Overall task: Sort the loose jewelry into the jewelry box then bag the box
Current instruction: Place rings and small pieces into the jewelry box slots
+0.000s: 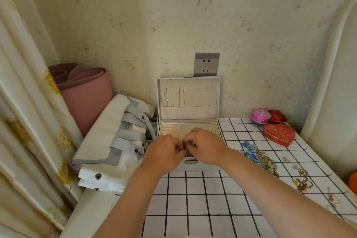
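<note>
A white jewelry box (188, 100) stands open against the wall, its lid upright with a thin necklace hanging inside. My left hand (164, 152) and my right hand (204, 146) meet over the box's front compartments, fingers pinched together on a small dark piece of jewelry (188, 144). The hands hide most of the box's front tray. Loose jewelry (258, 157) with blue beads and chains lies on the checked tablecloth (193, 199) to the right of the box. More chains (301, 177) trail toward the right edge. A white bag with grey straps (116, 141) lies left of the box.
A red heart-shaped box (279, 134), a pink round case (260, 116) and a small red box (277, 116) sit at the back right. A rolled pink mat (85, 91) and a curtain (25, 102) are at the left. A wall socket (206, 64) is above the box.
</note>
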Motion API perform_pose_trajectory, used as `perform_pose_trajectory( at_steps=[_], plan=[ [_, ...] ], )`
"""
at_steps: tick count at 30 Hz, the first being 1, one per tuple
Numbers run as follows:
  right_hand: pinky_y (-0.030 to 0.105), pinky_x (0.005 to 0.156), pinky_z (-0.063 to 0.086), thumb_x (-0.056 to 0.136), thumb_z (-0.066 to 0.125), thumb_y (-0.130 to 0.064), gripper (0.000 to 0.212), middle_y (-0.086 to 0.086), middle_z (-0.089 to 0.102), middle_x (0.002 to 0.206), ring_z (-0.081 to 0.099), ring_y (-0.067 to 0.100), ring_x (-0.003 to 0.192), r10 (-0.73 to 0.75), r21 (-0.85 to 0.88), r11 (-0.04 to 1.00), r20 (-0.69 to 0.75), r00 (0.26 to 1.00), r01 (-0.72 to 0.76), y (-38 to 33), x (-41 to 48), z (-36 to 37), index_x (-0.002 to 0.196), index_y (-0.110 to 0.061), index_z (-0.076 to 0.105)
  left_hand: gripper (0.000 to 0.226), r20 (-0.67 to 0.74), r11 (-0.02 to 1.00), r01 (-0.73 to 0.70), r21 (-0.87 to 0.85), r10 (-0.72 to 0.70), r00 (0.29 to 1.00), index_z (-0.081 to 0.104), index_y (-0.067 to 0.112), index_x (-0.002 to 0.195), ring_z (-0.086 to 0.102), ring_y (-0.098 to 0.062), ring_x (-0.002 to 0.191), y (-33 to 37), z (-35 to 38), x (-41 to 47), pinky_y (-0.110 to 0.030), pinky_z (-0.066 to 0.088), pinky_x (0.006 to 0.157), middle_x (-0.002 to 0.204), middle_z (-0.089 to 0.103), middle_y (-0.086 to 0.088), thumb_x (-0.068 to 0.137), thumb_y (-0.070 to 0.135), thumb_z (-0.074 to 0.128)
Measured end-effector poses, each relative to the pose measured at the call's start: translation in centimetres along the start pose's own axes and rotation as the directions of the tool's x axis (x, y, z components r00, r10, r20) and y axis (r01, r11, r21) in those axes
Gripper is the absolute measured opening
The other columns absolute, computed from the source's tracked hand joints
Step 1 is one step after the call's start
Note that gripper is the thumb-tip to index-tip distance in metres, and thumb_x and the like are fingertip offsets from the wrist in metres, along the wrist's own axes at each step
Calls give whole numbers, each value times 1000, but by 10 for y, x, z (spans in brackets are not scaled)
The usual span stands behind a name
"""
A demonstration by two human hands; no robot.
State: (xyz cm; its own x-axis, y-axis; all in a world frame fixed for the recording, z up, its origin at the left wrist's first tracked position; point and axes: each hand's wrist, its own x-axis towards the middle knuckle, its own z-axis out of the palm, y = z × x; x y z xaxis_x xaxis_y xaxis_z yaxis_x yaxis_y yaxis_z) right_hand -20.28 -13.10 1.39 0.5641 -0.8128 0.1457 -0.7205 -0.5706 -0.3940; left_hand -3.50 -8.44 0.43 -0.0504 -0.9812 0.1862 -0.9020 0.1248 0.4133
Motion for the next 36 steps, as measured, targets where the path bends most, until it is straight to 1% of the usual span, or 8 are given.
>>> perform_pose_trajectory(
  at_steps=[3,7,14,20,24,28,33,36],
  plan=[
    [33,82,51,94,60,-26,18,-9,60,104,60,13,95,17,42,999,-59,998,-15,8,-13,-13,107,-31,71,22,-69,999,-35,36,38,997,68,34,104,49,-7,105,10,-3,-4,-29,48,84,102,60,14,88,46,58],
    [30,90,50,94,62,-27,19,-12,62,109,59,8,102,91,56,995,-101,991,-86,36,-37,-38,110,-31,71,21,-99,993,-117,-19,115,988,63,34,111,47,-4,104,38,-4,-5,-23,41,82,105,58,19,92,43,57],
    [31,91,52,95,61,-23,19,-13,67,108,63,9,102,304,88,951,-74,950,-298,105,-84,-60,108,-32,71,20,-20,971,-222,-87,221,975,64,33,112,50,-8,99,100,24,6,-31,48,87,102,62,16,93,34,56],
    [27,92,50,98,59,-21,24,-7,68,121,62,13,110,400,33,917,-83,913,-399,154,-102,-61,118,-26,71,28,91,958,-288,-4,287,954,65,26,120,53,-13,108,147,57,39,-33,46,93,112,64,7,95,32,55],
    [30,92,52,98,59,-22,30,-6,66,123,62,15,110,387,5,921,-103,916,-388,172,-103,-56,126,-28,67,33,220,960,-268,79,246,944,64,23,127,55,-21,114,164,84,63,-35,47,95,120,64,-1,95,30,56],
    [36,84,52,98,55,-19,36,-1,61,119,61,20,104,306,-89,946,-69,950,-311,178,-96,-47,132,-30,62,36,327,959,-240,150,181,927,62,24,129,59,-24,105,171,106,77,-35,50,83,112,65,-5,94,29,56],
    [38,76,53,97,58,-29,28,1,56,111,62,24,94,259,-204,943,-41,965,-262,184,-89,-42,123,-30,68,25,341,933,-246,263,149,928,69,16,104,57,-24,92,171,117,81,-34,45,72,87,56,-3,95,32,53],
    [35,76,52,95,63,-32,24,-1,59,112,61,21,96,269,-216,936,-60,961,-276,185,-87,-45,116,-28,72,22,292,928,-236,290,149,945,73,19,104,57,-24,99,171,121,81,-35,50,80,96,64,-2,94,30,56]
  ],
)
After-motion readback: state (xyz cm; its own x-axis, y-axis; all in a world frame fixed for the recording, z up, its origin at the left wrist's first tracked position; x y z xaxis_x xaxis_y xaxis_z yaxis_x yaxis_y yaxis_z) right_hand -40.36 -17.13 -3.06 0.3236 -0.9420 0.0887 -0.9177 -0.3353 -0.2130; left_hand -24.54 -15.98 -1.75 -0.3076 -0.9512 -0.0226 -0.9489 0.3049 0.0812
